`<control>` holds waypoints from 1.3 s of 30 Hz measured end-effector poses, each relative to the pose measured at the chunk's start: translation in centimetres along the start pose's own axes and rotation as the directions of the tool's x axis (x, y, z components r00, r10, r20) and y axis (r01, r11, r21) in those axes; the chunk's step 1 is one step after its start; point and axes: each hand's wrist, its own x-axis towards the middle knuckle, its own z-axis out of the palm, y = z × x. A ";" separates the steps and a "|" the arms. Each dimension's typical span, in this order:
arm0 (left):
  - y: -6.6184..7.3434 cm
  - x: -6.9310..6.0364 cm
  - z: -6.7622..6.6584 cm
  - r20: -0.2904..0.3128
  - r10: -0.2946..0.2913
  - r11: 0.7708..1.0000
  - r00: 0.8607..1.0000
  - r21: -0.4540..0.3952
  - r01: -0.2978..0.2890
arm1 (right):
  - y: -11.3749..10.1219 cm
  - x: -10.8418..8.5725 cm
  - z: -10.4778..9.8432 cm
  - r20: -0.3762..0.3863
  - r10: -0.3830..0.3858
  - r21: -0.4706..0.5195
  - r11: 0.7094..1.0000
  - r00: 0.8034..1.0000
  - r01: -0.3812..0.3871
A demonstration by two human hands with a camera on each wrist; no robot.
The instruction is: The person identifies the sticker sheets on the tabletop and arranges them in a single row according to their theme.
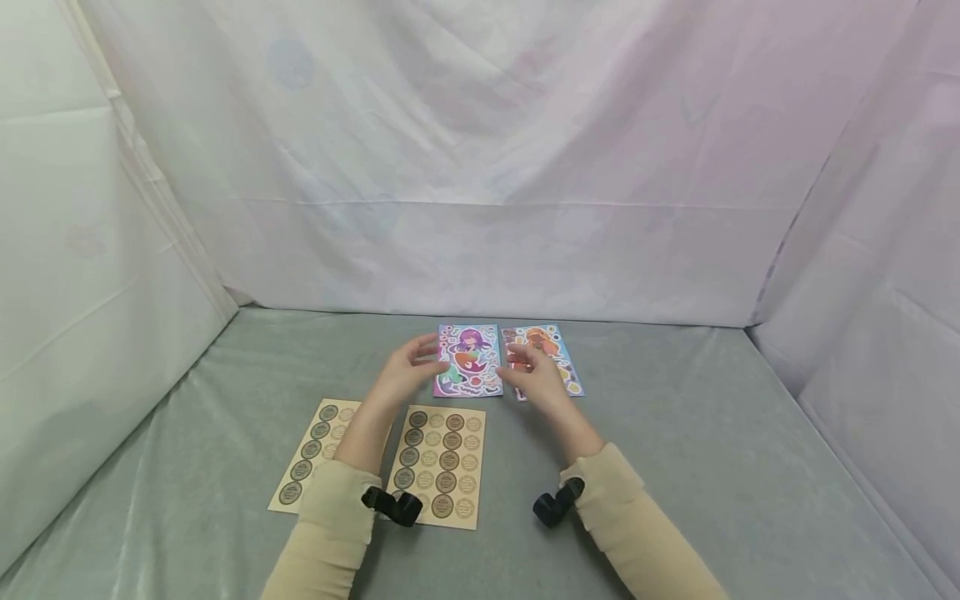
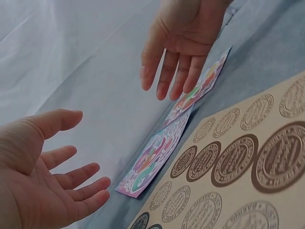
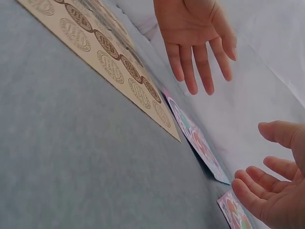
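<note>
A mermaid sticker sheet (image 1: 468,367) with purple, orange and green figures lies flat at the far middle. Just right of it is a second colourful sheet (image 1: 566,367), partly hidden by my right hand (image 1: 542,385). My left hand (image 1: 401,375) is at the mermaid sheet's left edge, fingers spread and slightly bent. In the left wrist view both hands, the left (image 2: 52,171) and the right (image 2: 186,47), appear above the surface, palms showing, holding nothing. The right wrist view also shows empty fingers on my right hand (image 3: 276,186) and left hand (image 3: 195,38).
Two tan sheets of round brown labels lie nearer me: one (image 1: 468,425) in the middle, another (image 1: 288,492) to its left, partly under my left forearm in view. A grey cloth (image 1: 675,450) covers the table. White curtains (image 1: 465,258) stand behind and at both sides.
</note>
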 end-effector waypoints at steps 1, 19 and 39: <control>-0.1 0.0 0.0 0.002 -0.001 1.000 1.000 -0.010 0.001 | 0.0 0.1 0.1 -0.004 0.005 0.012 1.000 1.000 -0.005; 0.2 -0.8 0.2 0.005 -0.070 0.990 0.998 -0.120 0.071 | 0.4 0.5 2.2 -0.070 0.073 0.066 0.995 0.995 -0.069; -2.7 0.6 0.4 -0.035 -0.061 0.979 0.998 -0.197 0.052 | 0.6 0.5 2.3 -0.051 0.136 0.155 0.980 0.989 -0.127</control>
